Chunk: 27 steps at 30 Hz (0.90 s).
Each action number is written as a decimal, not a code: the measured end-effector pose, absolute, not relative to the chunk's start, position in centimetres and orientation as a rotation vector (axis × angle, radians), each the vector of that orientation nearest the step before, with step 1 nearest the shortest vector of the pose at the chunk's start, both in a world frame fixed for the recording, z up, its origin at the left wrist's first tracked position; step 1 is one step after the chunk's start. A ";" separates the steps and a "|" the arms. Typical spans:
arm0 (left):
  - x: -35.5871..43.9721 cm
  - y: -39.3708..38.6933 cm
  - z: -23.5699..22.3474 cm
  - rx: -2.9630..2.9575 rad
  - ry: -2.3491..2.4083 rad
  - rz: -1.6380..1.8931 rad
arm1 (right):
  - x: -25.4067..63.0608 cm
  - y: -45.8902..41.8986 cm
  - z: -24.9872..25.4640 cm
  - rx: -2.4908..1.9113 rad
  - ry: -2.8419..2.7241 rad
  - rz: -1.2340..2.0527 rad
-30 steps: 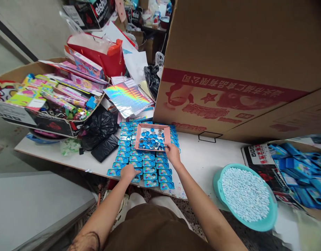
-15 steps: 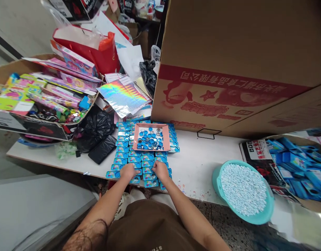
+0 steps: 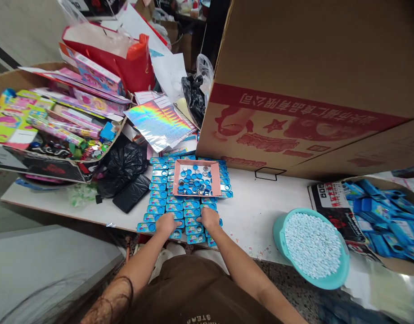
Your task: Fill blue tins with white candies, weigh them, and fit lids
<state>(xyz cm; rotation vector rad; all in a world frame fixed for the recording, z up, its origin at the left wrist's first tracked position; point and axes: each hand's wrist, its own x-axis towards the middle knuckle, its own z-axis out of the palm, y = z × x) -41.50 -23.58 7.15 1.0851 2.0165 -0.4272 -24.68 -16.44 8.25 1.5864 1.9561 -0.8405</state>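
Observation:
Flat blue printed packs (image 3: 192, 213), each with a round recess, lie in close columns on the white table. My left hand (image 3: 166, 224) is closed over the near packs in the left columns, its thumb pointing right along one of them. What its curled fingers hold, if anything, is hidden. A short way to the right, my right hand (image 3: 209, 218) is closed too, its fingertips down at a pack in the right columns; anything in its pinch is too small to make out. Beyond both hands a shallow pink tray (image 3: 215, 180) rests on the packs, with loose blue and silvery discs (image 3: 195, 183) inside.
A tall cardboard carton (image 3: 294, 90) stands behind on the right. At right are a turquoise basin (image 3: 342, 270) of pale pellets and a box of blue packs (image 3: 379, 209). Leftward lie black plastic bags (image 3: 124, 166) and a carton of colourful toys (image 3: 65, 121).
My right hand has come from the near right corner of the pink tray down to the packs beside my left hand. My left hand has stayed in place over the packs.

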 end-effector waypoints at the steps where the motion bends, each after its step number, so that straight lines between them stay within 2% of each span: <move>1: -41.5 -23.6 7.1 1.087 2.019 -0.427 | -24.7 -16.4 8.3 1.577 1.957 -0.839; 11: -41.3 -23.8 7.5 1.111 2.033 -0.382 | -24.3 -17.3 7.9 1.624 1.996 -0.843; 19: -41.5 -25.4 8.7 1.179 2.055 -0.262 | -22.8 -20.1 7.1 1.860 2.094 -0.879; 24: -41.6 -27.9 9.2 1.156 2.022 0.142 | -20.0 -22.6 7.2 2.121 2.219 -1.021; 27: -41.5 -30.0 9.7 0.936 1.895 0.320 | -19.0 -24.1 7.6 2.164 2.208 -1.197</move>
